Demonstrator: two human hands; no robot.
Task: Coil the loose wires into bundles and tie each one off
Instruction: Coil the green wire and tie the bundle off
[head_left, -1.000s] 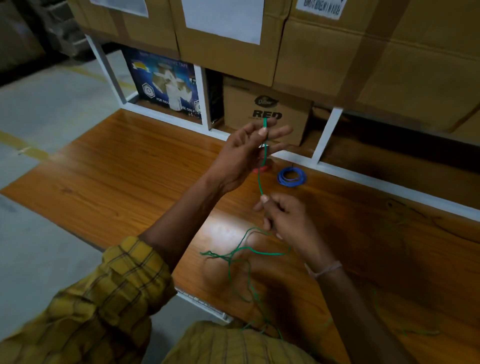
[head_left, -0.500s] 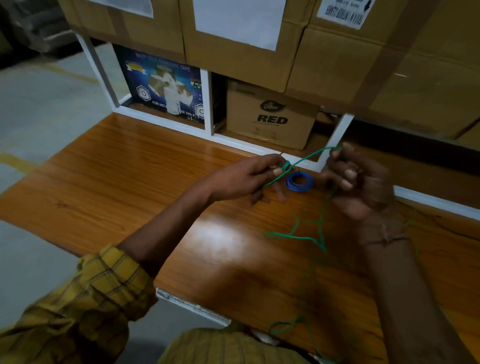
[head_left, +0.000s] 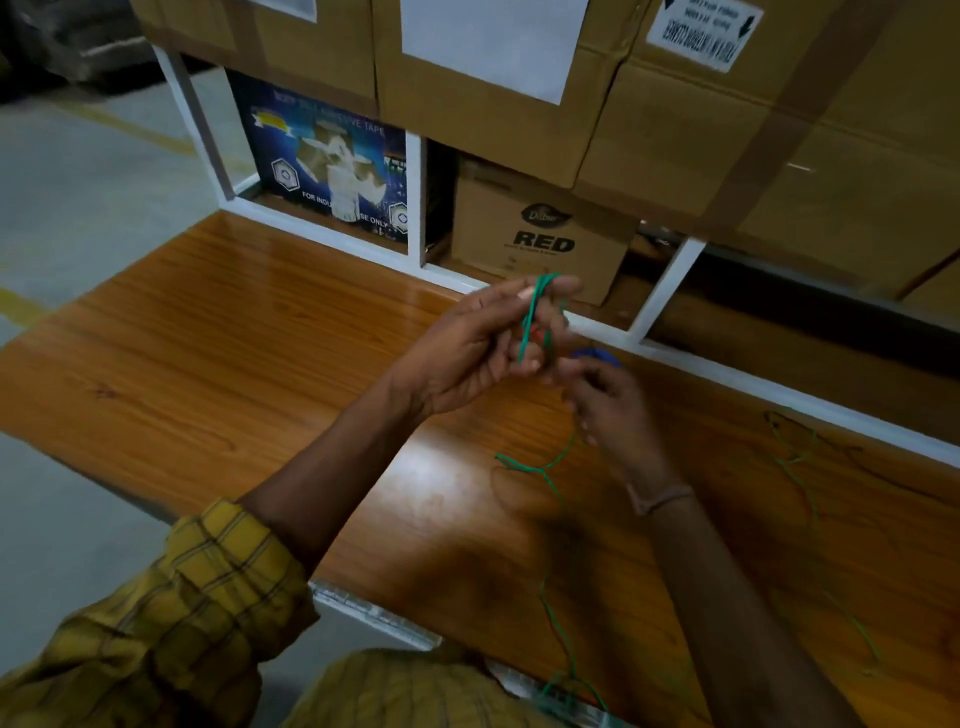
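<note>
The left hand (head_left: 467, 353) is raised over the wooden desk (head_left: 208, 353), palm turned toward the camera, with its fingers (head_left: 558, 285) spread a little and the green wire (head_left: 535, 312) looped over them in a few turns. The thumb presses the strands against the forefinger, so the fingers are clamped on the wire. Just beside it and a little lower, the right hand (head_left: 608, 400) has its fingers curled inward; the wire runs out from under it, but whether those fingers actually pinch the strand cannot be told, since they are blurred and turned away.

From the hands the wire drops to the desk, makes a kinked bend below the right hand, then trails in loose waves toward the near edge of the desk, where it ends in a small tangle. Another loose green wire (head_left: 795, 457) lies well apart on the right side of the desk.

A small blue coil (head_left: 602, 355) lies on the desk behind the right hand, mostly hidden by it, and a bit of red (head_left: 537, 338) shows between the left fingers.

Behind the desk stands a white shelf frame (head_left: 415, 197) holding a blue printed box (head_left: 322, 166) and a cardboard box marked RED (head_left: 540, 234), with large cartons (head_left: 727, 130) stacked above.
</note>
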